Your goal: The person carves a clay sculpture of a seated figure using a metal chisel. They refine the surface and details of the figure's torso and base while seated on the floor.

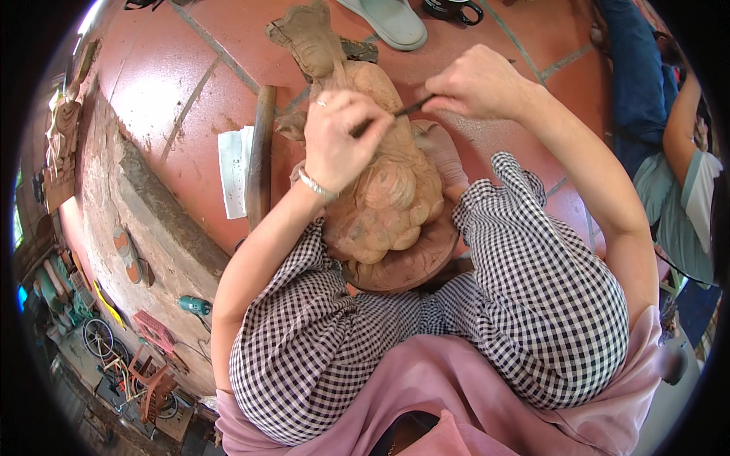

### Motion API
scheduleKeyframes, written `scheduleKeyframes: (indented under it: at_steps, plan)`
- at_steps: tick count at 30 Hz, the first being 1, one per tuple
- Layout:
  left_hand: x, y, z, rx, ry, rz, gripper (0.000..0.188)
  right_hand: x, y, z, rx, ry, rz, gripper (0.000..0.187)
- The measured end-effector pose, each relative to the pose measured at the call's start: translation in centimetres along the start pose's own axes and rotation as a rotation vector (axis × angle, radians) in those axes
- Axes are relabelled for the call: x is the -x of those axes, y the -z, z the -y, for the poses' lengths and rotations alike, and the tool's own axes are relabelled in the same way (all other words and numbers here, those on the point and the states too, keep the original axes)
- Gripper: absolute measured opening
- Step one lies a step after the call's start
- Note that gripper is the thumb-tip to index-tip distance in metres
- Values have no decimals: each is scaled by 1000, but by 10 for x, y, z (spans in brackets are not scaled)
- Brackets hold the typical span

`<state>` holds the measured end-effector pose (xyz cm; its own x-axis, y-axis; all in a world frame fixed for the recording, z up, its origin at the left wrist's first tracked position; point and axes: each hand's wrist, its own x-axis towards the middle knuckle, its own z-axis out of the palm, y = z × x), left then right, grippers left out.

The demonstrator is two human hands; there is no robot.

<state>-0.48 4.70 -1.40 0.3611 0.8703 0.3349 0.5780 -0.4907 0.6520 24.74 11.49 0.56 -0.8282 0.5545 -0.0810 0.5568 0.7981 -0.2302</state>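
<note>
A carved wooden figure [384, 190] with a crowned head [312, 45] lies between my knees, its head pointing away from me. My left hand [342, 137], with a ring and a bracelet, is closed over the figure's upper body. My right hand [479, 83] is raised to the right of the figure, its fingers pinched. Between the two hands runs a thin dark strip [413, 106], one end in each hand. Motion blur hides whether it is stiff or soft, and whether it touches the wood.
Left of the figure, a wooden beam [261, 152] and a white paper [234, 173] lie on red tiles. A slipper [395, 23] and a black mug [454, 9] stand beyond. A green power tool [195, 305] is farther left. Another person's arm [682, 129] shows at right.
</note>
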Motion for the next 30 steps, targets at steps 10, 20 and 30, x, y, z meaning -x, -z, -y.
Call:
scheduleKeyframes:
  at_steps: [10,20,30]
  plan:
    - [1,2,6,58,1,-3,9,-13,15,-1,65,98,13,36]
    - [-2,4,20,113,-15,-73,9,-32,37,3,169,84,-12,33]
    - [-8,2,16,189,268,-135,9,-45,54,1,235,70,119,27]
